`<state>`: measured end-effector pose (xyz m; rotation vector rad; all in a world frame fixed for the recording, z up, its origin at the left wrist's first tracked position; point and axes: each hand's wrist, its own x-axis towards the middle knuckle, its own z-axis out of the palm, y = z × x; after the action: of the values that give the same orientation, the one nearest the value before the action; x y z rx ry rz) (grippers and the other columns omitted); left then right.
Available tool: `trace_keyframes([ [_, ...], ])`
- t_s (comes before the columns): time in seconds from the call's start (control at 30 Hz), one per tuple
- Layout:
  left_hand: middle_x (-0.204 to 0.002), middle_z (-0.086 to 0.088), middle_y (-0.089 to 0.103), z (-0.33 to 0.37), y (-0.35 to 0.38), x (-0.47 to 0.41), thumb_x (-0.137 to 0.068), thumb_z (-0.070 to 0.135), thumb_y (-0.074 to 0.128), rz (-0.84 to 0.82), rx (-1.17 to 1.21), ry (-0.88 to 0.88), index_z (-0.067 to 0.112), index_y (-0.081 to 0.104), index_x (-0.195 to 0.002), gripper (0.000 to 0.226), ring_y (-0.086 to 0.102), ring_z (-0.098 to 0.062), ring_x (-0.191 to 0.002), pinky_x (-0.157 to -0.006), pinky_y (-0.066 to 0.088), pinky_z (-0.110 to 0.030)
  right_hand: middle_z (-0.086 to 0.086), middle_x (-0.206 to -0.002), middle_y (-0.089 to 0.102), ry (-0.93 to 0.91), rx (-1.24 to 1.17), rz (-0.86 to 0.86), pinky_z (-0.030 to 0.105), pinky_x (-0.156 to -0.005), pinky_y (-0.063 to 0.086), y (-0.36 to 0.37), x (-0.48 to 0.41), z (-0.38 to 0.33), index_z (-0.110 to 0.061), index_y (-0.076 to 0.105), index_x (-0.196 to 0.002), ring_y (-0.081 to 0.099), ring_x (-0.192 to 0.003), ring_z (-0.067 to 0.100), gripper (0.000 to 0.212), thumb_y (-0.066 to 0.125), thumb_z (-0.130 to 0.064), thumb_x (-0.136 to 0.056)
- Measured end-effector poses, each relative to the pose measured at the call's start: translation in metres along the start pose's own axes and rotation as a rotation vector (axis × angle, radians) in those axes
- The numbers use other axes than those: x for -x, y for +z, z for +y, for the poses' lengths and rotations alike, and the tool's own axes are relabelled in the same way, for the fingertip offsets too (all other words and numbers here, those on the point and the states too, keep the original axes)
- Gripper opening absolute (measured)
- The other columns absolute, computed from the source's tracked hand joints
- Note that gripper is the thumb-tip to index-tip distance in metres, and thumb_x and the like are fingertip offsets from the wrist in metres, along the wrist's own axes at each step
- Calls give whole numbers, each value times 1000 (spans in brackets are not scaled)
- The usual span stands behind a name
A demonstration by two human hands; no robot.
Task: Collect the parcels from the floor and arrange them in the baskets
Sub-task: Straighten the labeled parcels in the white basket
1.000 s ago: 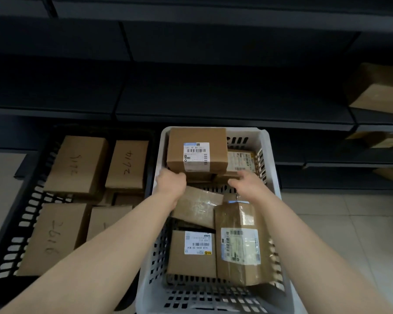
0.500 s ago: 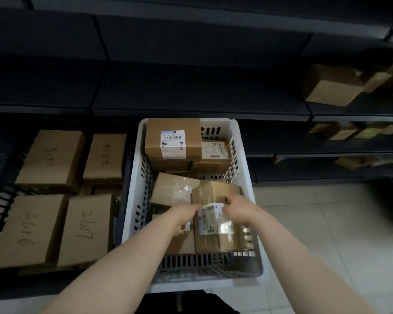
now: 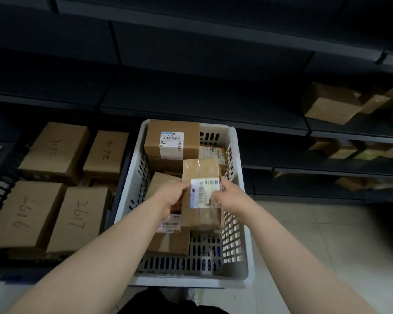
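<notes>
**Entry: taped parcel held over white basket**

Item: one brown taped parcel [image 3: 201, 193] with a white barcode label, held between both hands above the near half of the white basket [image 3: 244, 257]. Left hand [image 3: 170, 197] closed its fingers on the parcel's left edge; right hand [image 3: 230, 196] pinched the label side with narrow fingers. The two-sided hold likely served to turn the parcel and fit it to a gap.

Beyond the fingers: a labelled box [image 3: 171, 141] stacked at the basket's far end, probably to save floor space inside. Below the left hand: a flat labelled parcel [image 3: 170, 236], partly covered. Left of the fingers: a black basket [image 3: 0, 186] of boxes with handwritten numbers.

Not legible: label print. Hidden: the basket's lower layers. Dim: boxes on the shelves [image 3: 327, 103] to the right.
</notes>
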<state>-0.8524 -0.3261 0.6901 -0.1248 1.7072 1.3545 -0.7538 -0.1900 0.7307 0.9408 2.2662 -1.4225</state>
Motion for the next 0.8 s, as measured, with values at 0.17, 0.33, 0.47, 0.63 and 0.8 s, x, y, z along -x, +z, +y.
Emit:
trace_keyframes([
  [0.17,-98,0,69,22,-19,7,-99,27,51,38,-19,79,20,68,-102,19,61,-19,-97,-75,46,-31,-6,-121,62,22,-148,-66,24,-71,50,2,-14,-14,-29,38,-143,60,-90,4,43,43,-19,-102],
  [0.33,-96,-5,67,8,-23,10,-101,22,45,-19,-124,14,16,66,-97,22,62,-20,-90,-79,52,-35,8,-104,68,162,56,-82,30,-77,53,10,-20,-8,-16,61,-96,63,-86,20,18,46,-26,-99],
  [0.47,-104,-6,72,-10,-9,3,-98,25,49,-67,-123,-25,22,68,-107,21,65,-23,-98,-83,51,-36,5,-83,60,229,204,-19,28,-61,45,6,-24,-1,-5,59,-96,51,-65,15,21,46,-21,-97],
  [0.63,-110,-6,69,-10,13,-5,-99,23,49,-87,-87,-46,24,65,-106,17,63,-23,-105,-82,55,-37,4,-77,54,197,427,54,26,-44,33,-9,-20,-4,-14,8,-154,43,-52,14,64,38,-17,-97],
  [0.8,-103,-5,70,-12,24,-9,-98,19,50,-85,-113,-75,19,65,-109,18,64,-20,-99,-78,53,-35,5,-83,58,188,509,-40,25,-47,36,-5,-29,1,-16,-3,-155,47,-57,13,74,39,-2,-96],
])
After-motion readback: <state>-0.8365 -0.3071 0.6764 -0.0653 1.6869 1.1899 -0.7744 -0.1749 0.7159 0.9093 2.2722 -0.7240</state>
